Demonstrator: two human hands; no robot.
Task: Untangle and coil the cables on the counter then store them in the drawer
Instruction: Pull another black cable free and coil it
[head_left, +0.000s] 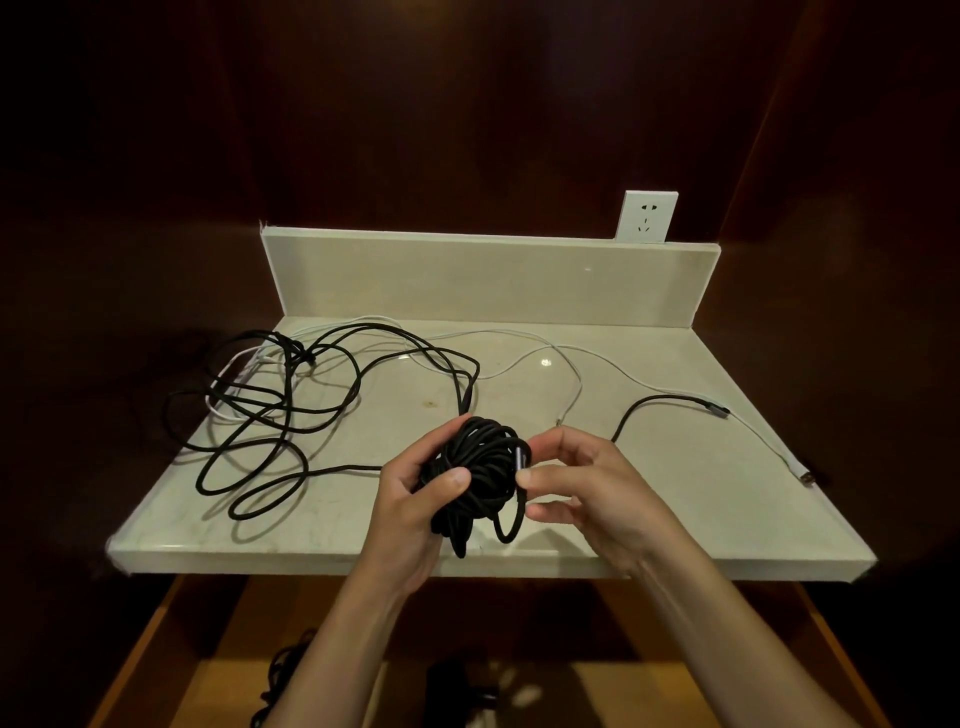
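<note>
Coiling step in hand: left hand (415, 499) grips a black coil (480, 478) above the counter's (675, 514) front edge, thumb curled over the loops, while right hand (576, 488) pinches the plug end between thumb and forefinger at the coil's right side. Next move likely calls for tucking that end in so the loops hold, then lowering the coil into the open drawer (171, 644) below, where dark shapes already lie. Loose black cable (270, 415) and white cable (571, 364) are spread tangled across the pale counter, a socket (645, 216) on the dark wood wall behind.
</note>
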